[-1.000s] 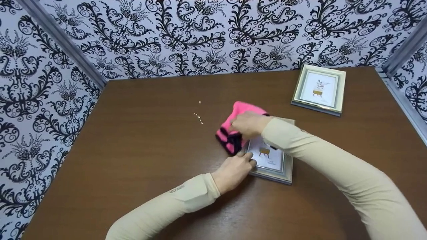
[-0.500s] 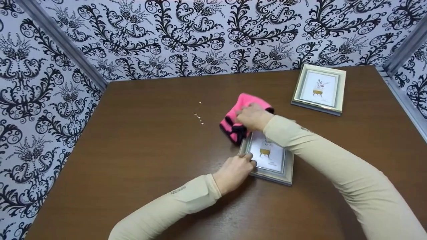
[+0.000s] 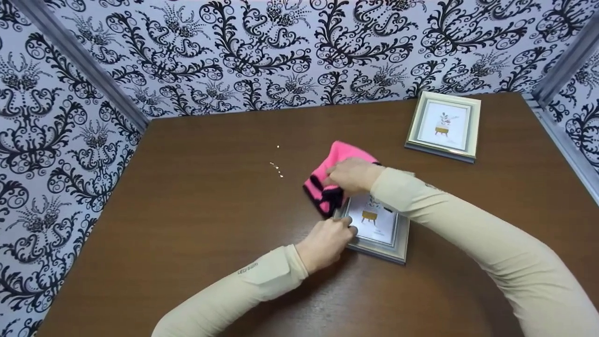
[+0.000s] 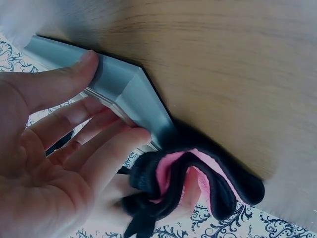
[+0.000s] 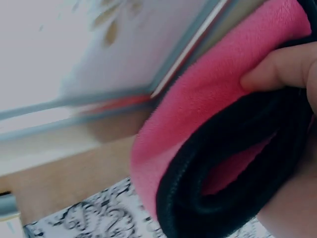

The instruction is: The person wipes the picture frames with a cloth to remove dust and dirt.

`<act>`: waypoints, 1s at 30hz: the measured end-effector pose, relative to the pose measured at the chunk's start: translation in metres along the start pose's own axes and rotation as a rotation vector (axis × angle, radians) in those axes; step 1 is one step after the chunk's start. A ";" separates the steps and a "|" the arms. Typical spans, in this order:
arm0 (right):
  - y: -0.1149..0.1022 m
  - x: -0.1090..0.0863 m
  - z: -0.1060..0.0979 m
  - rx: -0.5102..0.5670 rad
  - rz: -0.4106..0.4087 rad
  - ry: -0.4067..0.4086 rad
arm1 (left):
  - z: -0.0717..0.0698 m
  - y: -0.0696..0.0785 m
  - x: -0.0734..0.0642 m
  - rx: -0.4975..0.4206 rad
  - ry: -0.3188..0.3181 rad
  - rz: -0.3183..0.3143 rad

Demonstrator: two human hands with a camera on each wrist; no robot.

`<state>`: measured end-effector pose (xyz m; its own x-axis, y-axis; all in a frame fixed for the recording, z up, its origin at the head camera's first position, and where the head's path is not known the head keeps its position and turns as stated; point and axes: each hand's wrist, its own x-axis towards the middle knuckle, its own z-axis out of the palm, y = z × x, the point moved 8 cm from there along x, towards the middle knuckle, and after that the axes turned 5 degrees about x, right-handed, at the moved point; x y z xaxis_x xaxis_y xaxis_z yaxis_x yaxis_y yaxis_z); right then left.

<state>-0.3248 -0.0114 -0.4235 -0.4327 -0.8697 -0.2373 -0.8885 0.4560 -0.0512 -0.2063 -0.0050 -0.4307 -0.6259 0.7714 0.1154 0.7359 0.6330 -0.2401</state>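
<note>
A picture frame point(image 3: 381, 252) with a drawing of an orange pot on legs lies flat on the brown table. My left hand point(image 3: 326, 243) grips its near left side; in the left wrist view the thumb point(image 4: 85, 69) lies on the frame's outer side and the fingers reach over its front. My right hand point(image 3: 352, 175) holds a bunched pink cloth point(image 3: 345, 150) with black edging against the upper left of the frame, covering that corner. Folded layers of the cloth point(image 5: 198, 94) show in the right wrist view, beside the frame's inner edge.
A second, similar picture frame point(image 3: 444, 125) lies at the back right of the table point(image 3: 201, 201). Small pale flecks point(image 3: 277, 167) dot the surface left of the cloth. Patterned walls point(image 3: 281, 51) stand behind and on both sides.
My right hand slid the cloth away toward the back right, then back nearer and to the left. The left hand keeps its grip on the picture frame.
</note>
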 end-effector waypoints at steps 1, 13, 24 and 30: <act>-0.005 -0.001 0.000 0.002 -0.012 -0.002 | 0.000 0.000 0.000 0.007 0.004 -0.003; 0.046 -0.009 -0.006 0.140 0.114 0.124 | 0.002 -0.002 0.003 -0.025 -0.048 -0.035; 0.096 -0.072 -0.031 0.341 0.445 0.386 | 0.001 -0.010 0.000 -0.080 -0.022 -0.089; 0.101 -0.111 -0.059 0.556 0.481 0.550 | 0.004 -0.041 -0.014 -0.123 -0.041 -0.162</act>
<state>-0.3755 0.1206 -0.3451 -0.8750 -0.4652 0.1341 -0.4544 0.6933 -0.5593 -0.2290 -0.0420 -0.4266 -0.7469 0.6570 0.1028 0.6491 0.7539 -0.1018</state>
